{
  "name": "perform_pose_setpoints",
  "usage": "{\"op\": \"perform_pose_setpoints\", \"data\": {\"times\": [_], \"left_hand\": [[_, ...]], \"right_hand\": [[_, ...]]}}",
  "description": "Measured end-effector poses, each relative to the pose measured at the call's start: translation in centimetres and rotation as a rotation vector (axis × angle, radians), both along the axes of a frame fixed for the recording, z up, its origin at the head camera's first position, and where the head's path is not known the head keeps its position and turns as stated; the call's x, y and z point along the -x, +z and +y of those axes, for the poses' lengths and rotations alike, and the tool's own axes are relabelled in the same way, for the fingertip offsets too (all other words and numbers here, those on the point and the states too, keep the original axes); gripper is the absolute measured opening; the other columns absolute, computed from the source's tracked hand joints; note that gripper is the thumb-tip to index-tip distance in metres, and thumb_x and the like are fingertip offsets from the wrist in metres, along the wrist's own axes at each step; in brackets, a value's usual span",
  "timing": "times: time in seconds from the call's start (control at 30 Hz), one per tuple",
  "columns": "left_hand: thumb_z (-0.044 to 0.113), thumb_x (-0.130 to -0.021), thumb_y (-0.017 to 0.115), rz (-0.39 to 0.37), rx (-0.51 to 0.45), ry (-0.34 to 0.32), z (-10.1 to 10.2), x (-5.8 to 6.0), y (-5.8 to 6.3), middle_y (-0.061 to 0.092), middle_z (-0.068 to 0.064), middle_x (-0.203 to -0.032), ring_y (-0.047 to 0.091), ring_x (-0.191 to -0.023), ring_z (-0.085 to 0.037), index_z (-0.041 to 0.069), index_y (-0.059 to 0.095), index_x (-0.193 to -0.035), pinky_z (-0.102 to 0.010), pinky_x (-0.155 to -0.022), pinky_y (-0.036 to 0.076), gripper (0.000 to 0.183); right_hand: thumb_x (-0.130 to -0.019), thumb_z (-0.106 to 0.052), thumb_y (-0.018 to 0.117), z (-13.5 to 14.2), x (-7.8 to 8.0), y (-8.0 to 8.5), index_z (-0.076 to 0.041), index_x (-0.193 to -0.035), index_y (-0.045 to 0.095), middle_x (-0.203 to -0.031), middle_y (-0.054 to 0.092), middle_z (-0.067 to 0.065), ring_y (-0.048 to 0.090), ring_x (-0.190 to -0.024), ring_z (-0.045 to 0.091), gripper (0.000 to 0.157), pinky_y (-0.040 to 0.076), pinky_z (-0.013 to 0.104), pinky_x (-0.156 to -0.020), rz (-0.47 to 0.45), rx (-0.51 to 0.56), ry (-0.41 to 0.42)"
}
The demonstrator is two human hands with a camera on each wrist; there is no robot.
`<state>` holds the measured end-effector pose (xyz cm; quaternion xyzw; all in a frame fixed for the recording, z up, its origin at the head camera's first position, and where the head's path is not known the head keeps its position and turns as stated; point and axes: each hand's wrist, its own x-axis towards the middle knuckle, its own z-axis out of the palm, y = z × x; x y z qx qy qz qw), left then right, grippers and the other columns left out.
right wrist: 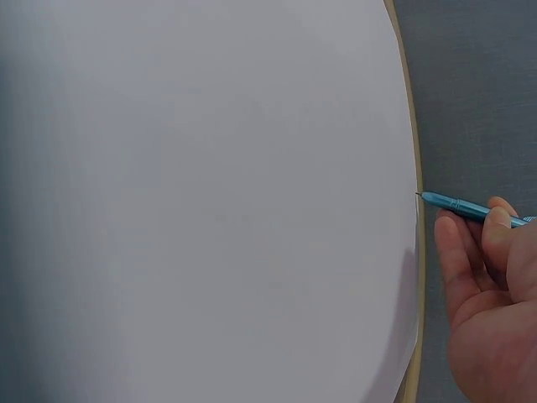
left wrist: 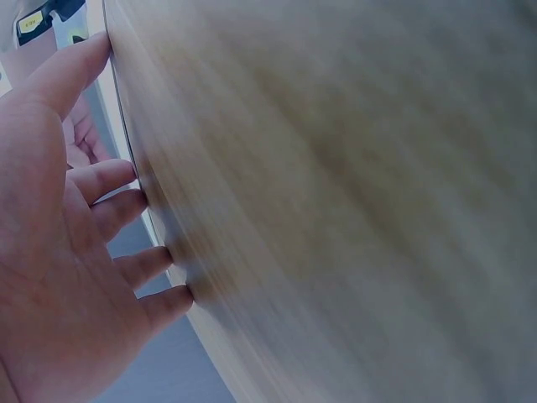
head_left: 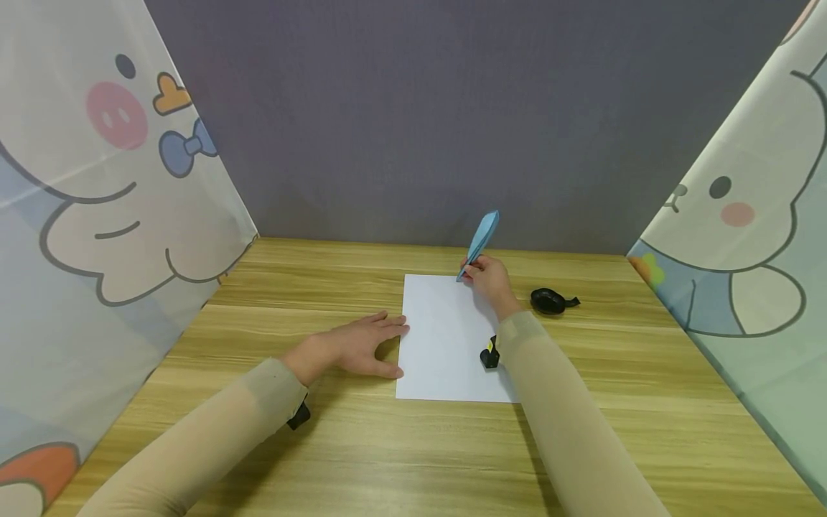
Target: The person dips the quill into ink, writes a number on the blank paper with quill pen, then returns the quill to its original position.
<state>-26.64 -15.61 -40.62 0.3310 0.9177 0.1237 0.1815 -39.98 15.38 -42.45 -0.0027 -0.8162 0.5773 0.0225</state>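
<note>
A blue feather pen [head_left: 482,235] is pinched between the thumb and fingers of my right hand [head_left: 489,278]. Its feather slants up and to the right, while its tip points down at the top edge of a blank white sheet of paper [head_left: 442,337]. In the right wrist view the pen [right wrist: 455,204] has its fine point right at the paper's edge. My left hand [head_left: 360,347] lies on the table with fingers spread, the fingertips and thumb along the sheet's left edge. The left wrist view shows those fingers [left wrist: 117,210] extended against the surface.
To the right of the paper lies a black oval object [head_left: 548,301] with a short tail. The wooden table [head_left: 362,459] ends at a dark grey panel [head_left: 413,122]. Cartoon-printed cloths [head_left: 116,215] stand at both sides. Small black wrist cameras [head_left: 491,355] hang under the sleeves.
</note>
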Motion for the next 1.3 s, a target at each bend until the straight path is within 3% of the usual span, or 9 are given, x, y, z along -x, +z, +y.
{"op": "perform_pose_setpoints", "data": {"times": [0.57, 1.03, 1.3], "left_hand": [[0.063, -0.102, 0.068, 0.003, -0.002, -0.003, 0.0, 0.1, -0.2, 0.023, -0.003, -0.185, 0.014, -0.172, -0.042, 0.017, 0.033, -0.175, -0.063, -0.137, 0.022, 0.094], [0.065, -0.1, 0.069, 0.01, 0.016, 0.005, 0.0, 0.3, -0.5, 0.022, 0.0, -0.185, 0.013, -0.172, -0.039, 0.019, 0.033, -0.175, -0.061, -0.138, 0.021, 0.095], [0.064, -0.1, 0.07, 0.003, 0.003, 0.005, 0.1, 0.1, -0.2, 0.023, -0.001, -0.185, 0.013, -0.172, -0.04, 0.018, 0.034, -0.174, -0.062, -0.137, 0.023, 0.094]], "right_hand": [[-0.115, -0.009, 0.057, -0.6, -0.1, 0.2, 0.005, -0.134, 0.073, -0.133, 0.071, 0.026, 0.072, -0.125, 0.037, 0.029, 0.064, 0.039, -0.104, -0.001, -0.056, 0.04], [-0.115, -0.008, 0.057, -1.1, -0.6, 0.3, 0.006, -0.137, 0.072, -0.136, 0.071, 0.027, 0.072, -0.128, 0.039, 0.03, 0.063, 0.044, -0.107, -0.011, -0.038, 0.07], [-0.114, -0.006, 0.057, -1.3, -0.6, 0.3, 0.008, -0.132, 0.072, -0.134, 0.072, 0.028, 0.073, -0.125, 0.038, 0.028, 0.064, 0.039, -0.103, 0.001, -0.049, 0.092]]}}
